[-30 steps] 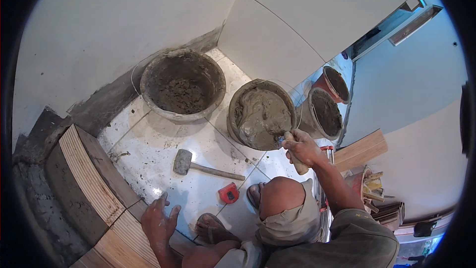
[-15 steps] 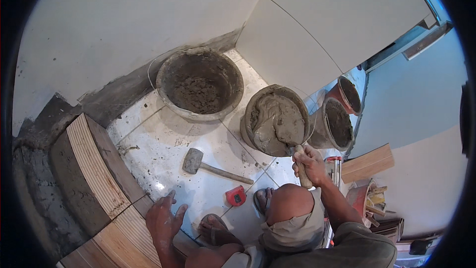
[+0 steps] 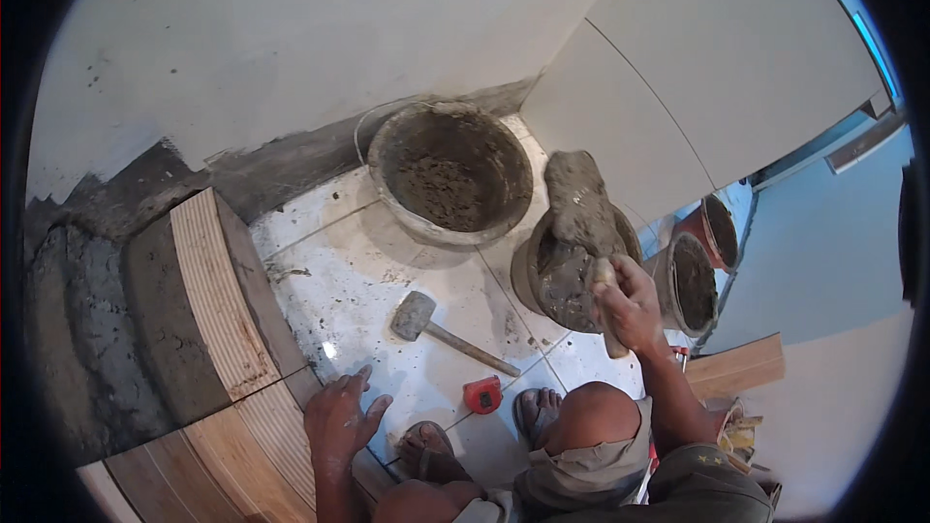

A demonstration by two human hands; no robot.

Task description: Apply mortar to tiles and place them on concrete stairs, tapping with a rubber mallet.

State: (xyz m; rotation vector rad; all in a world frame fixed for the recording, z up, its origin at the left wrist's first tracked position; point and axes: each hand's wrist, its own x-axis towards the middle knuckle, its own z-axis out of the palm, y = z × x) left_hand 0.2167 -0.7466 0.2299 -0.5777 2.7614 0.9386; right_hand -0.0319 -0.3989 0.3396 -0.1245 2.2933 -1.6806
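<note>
My right hand (image 3: pixel 636 308) grips the wooden handle of a trowel (image 3: pixel 607 315). A thick load of wet grey mortar (image 3: pixel 579 196) covers its blade, which is hidden beneath. The load is lifted over a bucket of wet mortar (image 3: pixel 526 279) and sticks out past its far rim. My left hand (image 3: pixel 339 421) is open, thumb apart from the fingers, beside the edge of a step faced with wood-look tiles (image 3: pixel 281 431). Whether it rests on the tile, I cannot tell.
A wide bucket (image 3: pixel 378 199) with mortar remnants stands by the wall. A mallet (image 3: pixel 415 317) and a red tape measure (image 3: pixel 481 394) lie on the white floor tiles near my feet. Two more buckets (image 3: pixel 694 281) stand at the right, beyond a wood-look plank (image 3: pixel 736 368). Grey mortar (image 3: pixel 92 329) covers the left ledge.
My right hand has raised the trowel out of the bucket, bringing up a heap of mortar. The view has shifted, so the surroundings sit differently. My left hand keeps its open pose by the step.
</note>
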